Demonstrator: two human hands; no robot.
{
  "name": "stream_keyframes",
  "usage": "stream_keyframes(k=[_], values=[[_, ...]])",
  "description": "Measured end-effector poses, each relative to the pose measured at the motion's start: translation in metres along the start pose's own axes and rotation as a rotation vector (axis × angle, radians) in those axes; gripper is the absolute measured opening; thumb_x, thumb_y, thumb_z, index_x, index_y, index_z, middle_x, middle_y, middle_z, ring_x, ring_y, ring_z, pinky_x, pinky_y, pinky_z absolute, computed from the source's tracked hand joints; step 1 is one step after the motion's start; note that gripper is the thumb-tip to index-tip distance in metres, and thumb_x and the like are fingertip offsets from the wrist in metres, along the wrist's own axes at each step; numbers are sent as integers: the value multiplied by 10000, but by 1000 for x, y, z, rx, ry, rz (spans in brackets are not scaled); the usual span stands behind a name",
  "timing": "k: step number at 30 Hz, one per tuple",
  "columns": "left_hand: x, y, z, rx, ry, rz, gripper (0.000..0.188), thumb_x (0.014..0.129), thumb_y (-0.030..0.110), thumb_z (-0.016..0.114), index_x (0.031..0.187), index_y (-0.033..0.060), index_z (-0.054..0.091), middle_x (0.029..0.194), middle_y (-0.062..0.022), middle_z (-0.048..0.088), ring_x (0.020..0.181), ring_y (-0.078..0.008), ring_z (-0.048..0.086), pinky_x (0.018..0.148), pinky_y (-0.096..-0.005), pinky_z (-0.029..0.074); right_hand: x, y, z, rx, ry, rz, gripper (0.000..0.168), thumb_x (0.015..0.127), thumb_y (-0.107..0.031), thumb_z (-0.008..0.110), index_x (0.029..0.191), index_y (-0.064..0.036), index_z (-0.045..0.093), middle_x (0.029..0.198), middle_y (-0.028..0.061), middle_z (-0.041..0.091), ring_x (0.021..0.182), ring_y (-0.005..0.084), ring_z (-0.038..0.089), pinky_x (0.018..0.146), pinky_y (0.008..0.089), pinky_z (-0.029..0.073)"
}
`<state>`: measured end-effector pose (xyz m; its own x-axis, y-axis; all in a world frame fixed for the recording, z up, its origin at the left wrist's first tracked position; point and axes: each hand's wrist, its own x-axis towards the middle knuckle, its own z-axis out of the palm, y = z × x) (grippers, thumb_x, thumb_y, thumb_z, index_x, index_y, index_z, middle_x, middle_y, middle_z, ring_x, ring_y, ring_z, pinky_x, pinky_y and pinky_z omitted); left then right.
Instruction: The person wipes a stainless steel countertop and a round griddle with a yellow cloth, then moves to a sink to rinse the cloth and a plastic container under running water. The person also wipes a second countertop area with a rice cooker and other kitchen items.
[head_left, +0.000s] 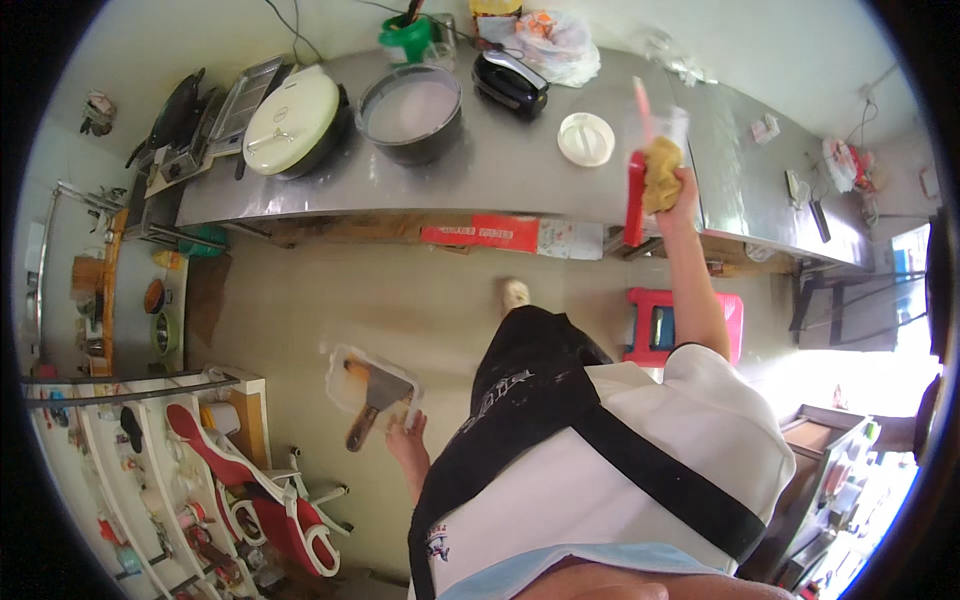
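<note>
My left hand grips the edge of a clear plastic tray low on the left. Across the tray lies a scraper with a wide grey blade and a brown handle; a second orange-brown piece shows beside the blade. My right hand reaches over the steel counter's front edge, closed around a crumpled yellow cloth. Just left of the cloth is a long red plastic piece. A pink stick and a blurred clear plastic thing show beyond it; whether my hand holds these too is unclear.
On the steel counter stand a cream-lidded electric pan, a dark pot of pale liquid, a black appliance and a white round lid. A pink stool, a red-and-white chair and shelves surround me.
</note>
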<state>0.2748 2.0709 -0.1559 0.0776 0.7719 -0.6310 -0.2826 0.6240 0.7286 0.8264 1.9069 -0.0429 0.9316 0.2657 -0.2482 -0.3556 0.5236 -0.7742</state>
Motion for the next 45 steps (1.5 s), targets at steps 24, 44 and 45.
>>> stream_keyframes(k=[24, 44, 45], values=[[235, 80, 228, -12, -111, -147, 314, 880, 143, 396, 1068, -107, 368, 999, -244, 504, 879, -333, 568, 809, -409, 490, 111, 28, -46, 134, 372, -251, 390, 802, -281, 403, 1107, -54, 487, 908, 86, 567, 752, 205, 565, 642, 335, 487], [277, 31, 157, -131, 82, -372, 379, 878, 204, 427, 1063, -124, 388, 1009, -245, 495, 907, -349, 556, 807, -426, 496, 172, 294, 245, -853, 122, -327, 352, 819, -117, 449, 1134, 20, 372, 1101, 241, 392, 1016, 383, 417, 888, 406, 350], [270, 30, 164, -112, 146, -347, 376, 877, 204, 427, 1067, -119, 388, 1003, -242, 499, 905, -342, 559, 804, -417, 498, 169, 292, 247, -856, 115, -302, 350, 819, -110, 448, 1132, 27, 371, 1096, 244, 389, 1010, 386, 413, 889, 406, 347]])
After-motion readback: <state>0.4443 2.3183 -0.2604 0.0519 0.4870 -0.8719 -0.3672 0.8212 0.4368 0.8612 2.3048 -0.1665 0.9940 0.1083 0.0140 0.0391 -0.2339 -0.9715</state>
